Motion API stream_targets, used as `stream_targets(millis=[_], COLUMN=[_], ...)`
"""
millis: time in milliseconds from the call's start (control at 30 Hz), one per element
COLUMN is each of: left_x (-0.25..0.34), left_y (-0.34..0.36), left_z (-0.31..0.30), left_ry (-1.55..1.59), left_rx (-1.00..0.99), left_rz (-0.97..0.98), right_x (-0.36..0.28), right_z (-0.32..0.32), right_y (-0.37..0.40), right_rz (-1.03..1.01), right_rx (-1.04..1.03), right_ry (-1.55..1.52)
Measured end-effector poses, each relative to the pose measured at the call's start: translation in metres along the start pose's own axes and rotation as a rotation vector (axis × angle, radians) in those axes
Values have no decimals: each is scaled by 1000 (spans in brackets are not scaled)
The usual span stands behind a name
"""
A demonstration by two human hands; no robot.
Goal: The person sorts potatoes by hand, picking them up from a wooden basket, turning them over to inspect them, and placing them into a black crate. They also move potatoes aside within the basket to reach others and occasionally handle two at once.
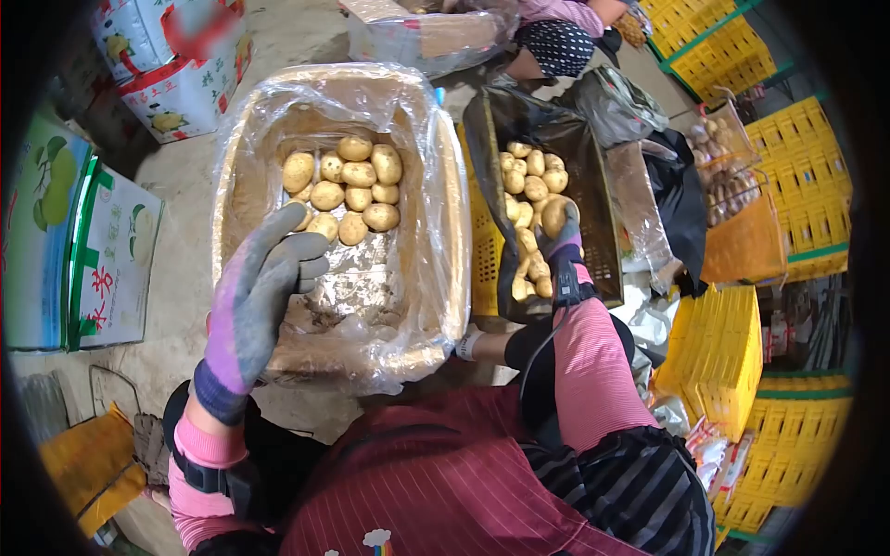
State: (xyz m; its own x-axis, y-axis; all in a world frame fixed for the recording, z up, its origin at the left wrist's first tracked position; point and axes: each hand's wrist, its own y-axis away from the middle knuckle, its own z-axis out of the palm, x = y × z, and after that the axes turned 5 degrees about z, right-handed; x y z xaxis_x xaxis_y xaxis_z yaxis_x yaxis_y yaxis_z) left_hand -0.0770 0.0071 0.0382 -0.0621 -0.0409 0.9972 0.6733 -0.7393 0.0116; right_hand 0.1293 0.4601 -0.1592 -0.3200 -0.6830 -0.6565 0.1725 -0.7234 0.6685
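My left hand (262,283), in a grey and purple glove, is over the left side of a plastic-lined basket (456,232). Its fingers are apart and hold nothing that I can see; the fingertips are close to the nearest potatoes. Several potatoes (357,173) lie together in the far half of this basket, with dirt on the lining nearer me. My right hand (564,243), gloved too, is closed round a potato (554,216) in the black-lined crate (593,218). More potatoes (530,269) fill the left part of that crate.
Printed cartons (116,269) stand at the left, with more boxes (181,88) behind. Yellow crates (714,357) line the right side, near a bag of round produce (728,185). Another person (556,42) is at the far side, beside a plastic-covered box (417,37).
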Motion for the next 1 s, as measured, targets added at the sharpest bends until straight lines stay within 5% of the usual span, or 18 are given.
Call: stream_targets(millis=[33,100,167,233,333,433,467,567,633,700,767,800,900,967,1000], left_x=[0,4,9,18,27,24,26,36,34,30,22,17,3,-3,-5], left_y=[2,9,16,22,26,34,37,39,41,43,47,47,45,46,43], left_z=[-6,-12,-23,-31,-37,-76,-79,-69,-79,-92,-104,-106,-111,-115,-114], left_ry=[8,-12,-16,-56,-28,233,463,337,232,121,-876,-879,156,80,113], left_rx=[61,166,227,258,494,359,353,567,572,576,565,566,583,509,544], left_rz=[1,-27,68,67,159,277,311,265,217,167,-378,-391,220,117,58], right_x=[12,8,9,0,12,74,104,194,265,316,353,364,399,425,446], right_z=[-30,-19,-14,20,120,199,216,263,281,298,319,329,339,335,331], right_y=[-47,-50,-62,-69,50,134,145,162,96,43,12,13,9,0,-7], right_rz=[-228,59,-87,-342,-611,-762,-675,-646,-504,-763,-664,-714,-940,-904,-1014], right_rx=[-70,-43,-265,-40,-371,-916,-1055,-1257,-1250,-1186,-1015,-926,-726,-702,-518], right_ry=[238,-200,-49,170,298,551,739,1435,1715,1908,1941,2054,2158,2064,2046])
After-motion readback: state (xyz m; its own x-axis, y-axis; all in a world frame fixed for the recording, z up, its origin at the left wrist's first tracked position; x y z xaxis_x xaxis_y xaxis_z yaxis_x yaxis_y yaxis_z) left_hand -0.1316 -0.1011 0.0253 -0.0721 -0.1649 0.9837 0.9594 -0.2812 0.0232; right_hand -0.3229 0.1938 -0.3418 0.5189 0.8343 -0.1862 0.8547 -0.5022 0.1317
